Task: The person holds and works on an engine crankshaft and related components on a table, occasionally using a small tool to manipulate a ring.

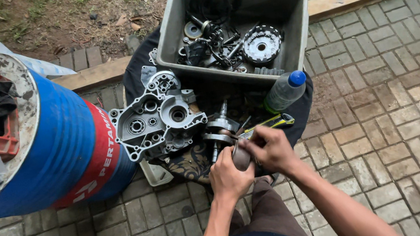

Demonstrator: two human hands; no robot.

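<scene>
A: Hands first. How do they sit?

B: Left hand (pixel 228 177) curled snug round a small dull grey metal cylinder (pixel 240 158), fingers wrapped, hardly any gap. Right hand (pixel 270 150) closed over the top of the same piece from the other side, thumb and fingers bent, touching it. Both sit just below the cast aluminium engine crankcase half (pixel 157 120), toward the person's knees.

A: And that cylinder, where exactly?

B: Between the two palms, just right of and below the crankcase, close to the steel crankshaft with connecting rod (pixel 221 127) lying on the dark patterned cloth (pixel 189 165).

A: Containers?

B: Square grey plastic tub (pixel 293 34) above and to the right of the crankcase. Inside: a round toothed clutch hub (pixel 262 45), a coil of thin black cord (pixel 215 0), loose gears, springs and small dark parts. A clear plastic bottle with blue cap (pixel 284 91) lies on its side right of the crankcase, against the tub's base. Left of the crankcase, a blue metal drum with red band (pixel 63 149), its top holding a red crate (pixel 6 131) and dark rags.

A: Anything unclear?

B: Most of the cylinder is covered by the fingers; its shape is hard to read. A yellow-and-black tool (pixel 271 122) just past the right hand is partly hidden. Small tub parts blur together.
</scene>
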